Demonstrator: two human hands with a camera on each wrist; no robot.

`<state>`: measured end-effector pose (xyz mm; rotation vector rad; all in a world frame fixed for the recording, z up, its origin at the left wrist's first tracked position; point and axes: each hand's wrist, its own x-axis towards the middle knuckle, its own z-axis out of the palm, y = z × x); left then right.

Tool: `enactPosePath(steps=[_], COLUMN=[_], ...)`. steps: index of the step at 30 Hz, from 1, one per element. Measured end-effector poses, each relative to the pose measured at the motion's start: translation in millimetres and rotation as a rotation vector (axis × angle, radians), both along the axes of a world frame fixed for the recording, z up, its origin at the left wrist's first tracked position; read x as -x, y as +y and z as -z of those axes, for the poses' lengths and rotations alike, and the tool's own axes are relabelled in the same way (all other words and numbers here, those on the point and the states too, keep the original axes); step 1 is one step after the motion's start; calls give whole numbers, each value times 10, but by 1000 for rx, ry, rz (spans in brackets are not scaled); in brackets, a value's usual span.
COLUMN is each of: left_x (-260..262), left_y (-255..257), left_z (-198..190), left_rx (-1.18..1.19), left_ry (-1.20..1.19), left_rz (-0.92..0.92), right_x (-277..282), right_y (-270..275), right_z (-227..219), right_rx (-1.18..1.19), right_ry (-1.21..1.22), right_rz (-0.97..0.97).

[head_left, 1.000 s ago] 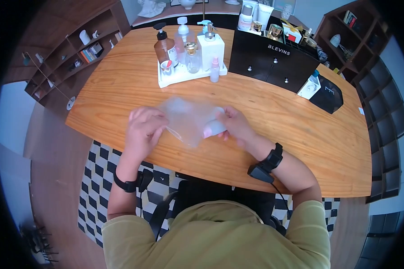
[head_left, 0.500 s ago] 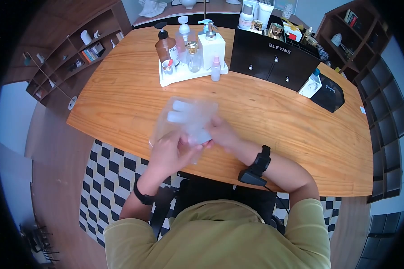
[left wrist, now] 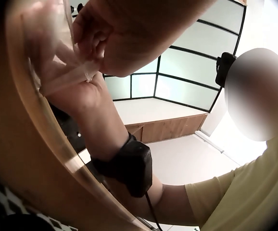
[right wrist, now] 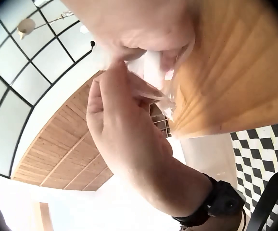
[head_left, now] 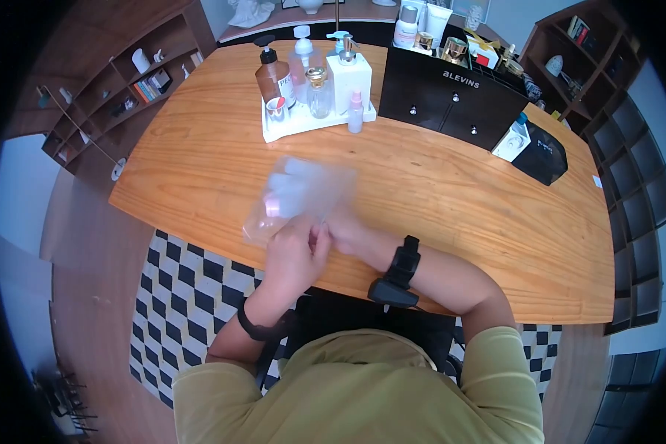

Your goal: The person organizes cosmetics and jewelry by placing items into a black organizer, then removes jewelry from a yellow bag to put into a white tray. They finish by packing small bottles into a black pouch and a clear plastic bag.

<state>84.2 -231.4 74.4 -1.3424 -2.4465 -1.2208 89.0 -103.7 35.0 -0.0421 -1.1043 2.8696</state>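
A clear plastic bag (head_left: 331,183) lies on the table's near-left part, with several whitish items (head_left: 292,185) and a pink-ended one (head_left: 272,207) visible through it. The left hand (head_left: 292,248) pinches the bag's near edge between thumb and fingers; in the left wrist view the left hand (left wrist: 129,33) has a fold of plastic at its fingertips. Against the same edge is the right hand (head_left: 350,233), blurred, its fingers partly behind plastic. The right wrist view has the right hand (right wrist: 153,24) above a white item (right wrist: 153,70), close to the left hand (right wrist: 124,120).
Behind the bag, a white tray (head_left: 274,135) holds several pump bottles and jars, with a small pink spray bottle (head_left: 355,115) at its front right corner. A black drawer box (head_left: 436,96) of cosmetics, a white box (head_left: 512,142) and a black pouch (head_left: 544,155) stand farther right.
Both hands have come together at the bag's near edge, the right moving left and toward the body. The pink-ended item, earlier in the right hand, now shows through the bag's left side.
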Motion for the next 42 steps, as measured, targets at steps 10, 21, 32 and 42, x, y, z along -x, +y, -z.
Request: enactPosePath(steps=[10,21,32,42], left_x=[173,157,192,107], left_y=[-140,-148,-159,-54], left_z=[233,371,381,225], left_rx=[90,42,-87,-166], left_ry=[-318,-286,-367,-215], left_rz=[57,109,11,-24], right_x=[-513,624,124,-737], right_y=[365,1669,1569,424], right_z=[-177,-325,-483,-241], right_rx=[-656,-1587,-1476,-754], right_ry=[-258,-522,-112,-270], right_rz=[-281,774,891,127])
